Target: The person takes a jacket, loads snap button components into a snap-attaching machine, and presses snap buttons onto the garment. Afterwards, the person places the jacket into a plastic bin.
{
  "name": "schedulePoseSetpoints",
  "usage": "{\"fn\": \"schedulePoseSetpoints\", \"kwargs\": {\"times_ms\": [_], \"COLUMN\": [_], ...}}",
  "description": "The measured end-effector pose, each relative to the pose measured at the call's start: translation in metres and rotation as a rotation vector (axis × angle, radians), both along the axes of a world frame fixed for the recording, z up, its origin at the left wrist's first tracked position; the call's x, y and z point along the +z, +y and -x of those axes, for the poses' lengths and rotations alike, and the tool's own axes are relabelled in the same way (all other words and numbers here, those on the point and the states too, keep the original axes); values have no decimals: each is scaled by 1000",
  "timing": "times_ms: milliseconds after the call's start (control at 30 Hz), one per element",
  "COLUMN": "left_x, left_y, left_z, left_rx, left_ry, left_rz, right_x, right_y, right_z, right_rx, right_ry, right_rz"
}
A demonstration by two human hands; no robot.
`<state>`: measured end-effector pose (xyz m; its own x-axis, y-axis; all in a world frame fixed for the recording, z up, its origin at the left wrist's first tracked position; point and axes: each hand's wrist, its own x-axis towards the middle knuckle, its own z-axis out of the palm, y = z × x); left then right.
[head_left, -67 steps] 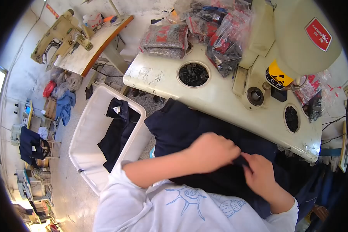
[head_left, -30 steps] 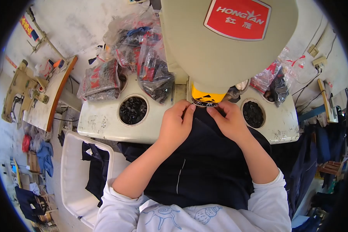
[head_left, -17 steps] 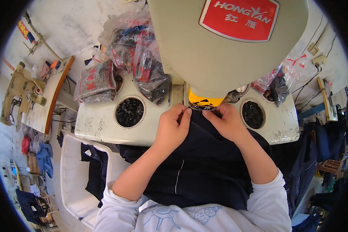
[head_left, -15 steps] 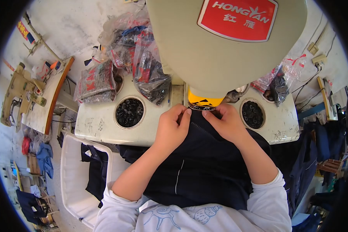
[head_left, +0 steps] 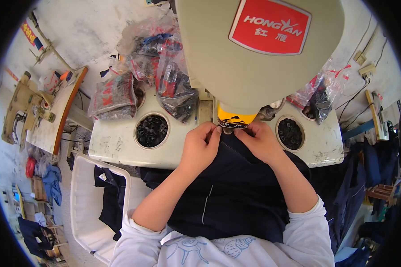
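A dark navy garment (head_left: 236, 187) hangs over the front of the table and across my lap, its upper edge lying under the head of the press machine (head_left: 258, 75). My left hand (head_left: 201, 144) pinches that edge just left of the yellow guard (head_left: 234, 116). On the other side of the guard, my right hand (head_left: 259, 140) grips the same edge between thumb and fingers. A small metal tip (head_left: 227, 131) shows below the guard, between my thumbs. What lies under it on the cloth is hidden.
Round wells of black snap parts sit left (head_left: 151, 130) and right (head_left: 290, 133) in the white tabletop (head_left: 116, 144). Plastic bags of parts (head_left: 176, 84) stand behind. A white bin (head_left: 82, 209) with dark cloth is at lower left. A sewing machine (head_left: 24, 111) stands far left.
The metal tip now shows below the yellow guard, where it was not visible before. The view has shifted slightly. Both hands keep their hold on the garment.
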<state>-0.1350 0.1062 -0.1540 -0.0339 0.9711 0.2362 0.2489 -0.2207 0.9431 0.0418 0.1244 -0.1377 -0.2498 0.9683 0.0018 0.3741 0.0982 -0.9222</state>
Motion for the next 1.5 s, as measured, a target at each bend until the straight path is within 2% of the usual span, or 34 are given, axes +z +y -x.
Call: {"fn": "schedulePoseSetpoints", "kwargs": {"times_ms": [133,267,333,367,433,533,600,700,867,967,1067,1167,1200,1267,1300,1367,1400,1500], "left_x": [2,18,24,27,10,18,6,0,2,-1,15,35,40,52,55,58,58,25], "left_y": [2,-14,-16,-15,2,7,9,13,13,13,9,18,23,35,40,46,48,64], "left_z": [4,27,56,73,110,135,136,135,130,131,122,97,86,64,55,41,36,33], "left_rx": [-17,-135,-149,-156,57,96,79,74,121,242,290,21,-78,-271,-366,-417,-442,-476], "left_ry": [13,2,-18,-29,336,816,916,979,1007,915,726,287,215,200,194,213,223,250], "left_rz": [-35,22,233,341,-45,5,-65,-96,-88,-142,-85,89,71,231,311,370,400,269], "right_x": [5,41,48,58,61,61,47,37,6,2,4,10,14,24,30,41,44,56], "right_y": [-1,-19,-29,-32,-28,-15,-11,-13,-2,2,1,1,1,0,-3,-8,-10,-15], "right_z": [2,2,-4,-11,-38,-89,-115,-118,-129,-134,-131,-128,-124,-115,-107,-90,-84,-57], "right_rx": [-15,135,218,221,158,-65,-153,-146,-152,-179,-247,-338,-355,-379,-360,-315,-267,-166], "right_ry": [-8,-106,-85,-166,-317,-646,-801,-960,-836,-838,-850,-730,-657,-519,-353,-18,68,227], "right_rz": [-32,2,-3,-49,-158,-328,-309,-225,-210,-253,-320,-298,-308,-242,-166,-15,17,90]}}
